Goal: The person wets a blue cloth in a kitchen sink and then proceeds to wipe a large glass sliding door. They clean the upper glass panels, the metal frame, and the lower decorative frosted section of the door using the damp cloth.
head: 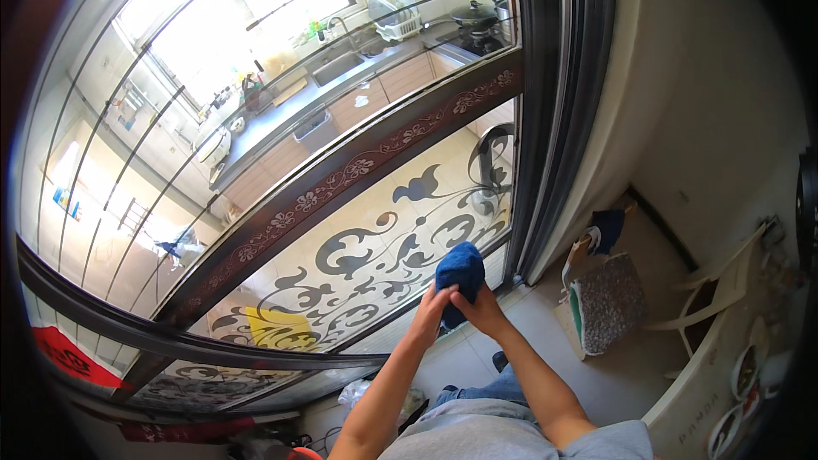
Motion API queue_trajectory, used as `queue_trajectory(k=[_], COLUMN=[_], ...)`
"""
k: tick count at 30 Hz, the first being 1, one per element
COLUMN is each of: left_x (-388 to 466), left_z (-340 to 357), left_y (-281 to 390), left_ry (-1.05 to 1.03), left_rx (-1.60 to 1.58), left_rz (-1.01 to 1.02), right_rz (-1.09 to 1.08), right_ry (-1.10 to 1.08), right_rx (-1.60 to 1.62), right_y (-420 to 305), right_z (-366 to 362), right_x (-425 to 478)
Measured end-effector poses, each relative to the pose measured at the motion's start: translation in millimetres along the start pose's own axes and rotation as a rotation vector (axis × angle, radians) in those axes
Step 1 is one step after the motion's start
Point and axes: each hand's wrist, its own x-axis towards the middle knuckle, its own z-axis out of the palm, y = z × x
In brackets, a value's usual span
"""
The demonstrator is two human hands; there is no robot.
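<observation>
Both of my hands meet in front of me on a folded dark blue cloth. My left hand grips its left side, with the thumb near the middle. On the right side my right hand holds the same cloth, and the two thumbs nearly touch. Part of the cloth hangs below the fingers. Just beyond it stands a glazed sliding door with a dark frame and scroll patterns on its lower pane. From this view I cannot tell whether the cloth touches the glass.
Behind the glass lies a kitchen with a sink and a lidded pan on a stove. To my right are a grey speckled mat, a white plastic chair and a table with bowls. A plastic bag sits on the floor.
</observation>
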Motion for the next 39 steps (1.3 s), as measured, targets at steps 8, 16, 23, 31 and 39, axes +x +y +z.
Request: queue_trajectory(k=[8,16,23,31,39], left_x=[18,20,19,19,32], left_z=[26,22,-16,-3,27], left_y=[65,20,-10,-20,-28], left_ry=[0.056,-0.013,0.047,-0.032,-0.128], left_rx=[0.816,0.836,0.707,0.740,0.707], left_rz=[0.644,0.482,0.334,0.265,0.286], right_rz=[-0.500,0.435,-0.164,-0.385,0.384], right_ry=[0.695,1.015,0.954,0.928,0.957], right_rx=[-0.292,-0.531,0.007,-0.713,-0.364], right_y=[-43,185,21,142,196], right_z=[4,-40,-3,-66,-87], right_x=[115,112,143,143,117])
